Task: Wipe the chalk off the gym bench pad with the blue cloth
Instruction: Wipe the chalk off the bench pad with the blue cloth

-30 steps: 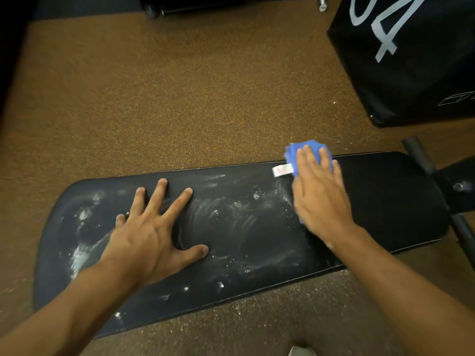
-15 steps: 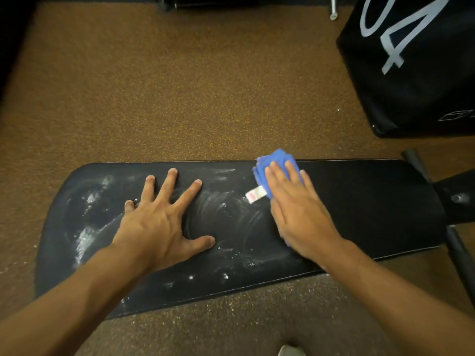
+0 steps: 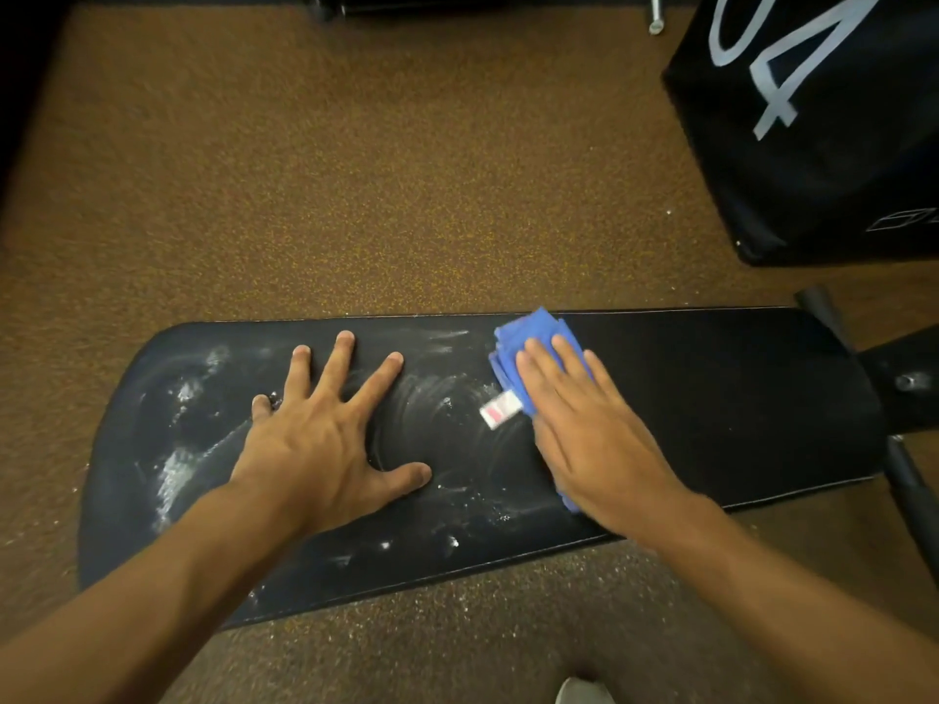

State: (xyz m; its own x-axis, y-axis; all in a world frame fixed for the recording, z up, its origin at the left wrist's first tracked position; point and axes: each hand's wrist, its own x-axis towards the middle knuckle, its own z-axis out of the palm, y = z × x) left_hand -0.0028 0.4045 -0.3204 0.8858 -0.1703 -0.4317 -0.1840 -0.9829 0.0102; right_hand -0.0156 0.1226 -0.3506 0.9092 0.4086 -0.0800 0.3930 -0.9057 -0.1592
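A long black bench pad (image 3: 737,398) lies across the view, its right half dark and clean. White chalk smears (image 3: 175,475) cover its left end, with fainter swirls in the middle. My right hand (image 3: 589,429) presses flat on a folded blue cloth (image 3: 513,353) at the pad's middle, fingers straight; a white tag sticks out of the cloth to the left. With fingers spread, my left hand (image 3: 325,434) rests flat on the pad left of the cloth.
Brown speckled gym flooring (image 3: 355,170) surrounds the bench. A large black box with white numerals (image 3: 813,144) stands at the back right. Black bench frame tubes (image 3: 909,480) jut out at the right end. A shoe tip (image 3: 579,691) shows at the bottom edge.
My right hand slid the cloth leftward along the pad from one second ago, then shifted slightly toward the far edge. The left hand stayed planted.
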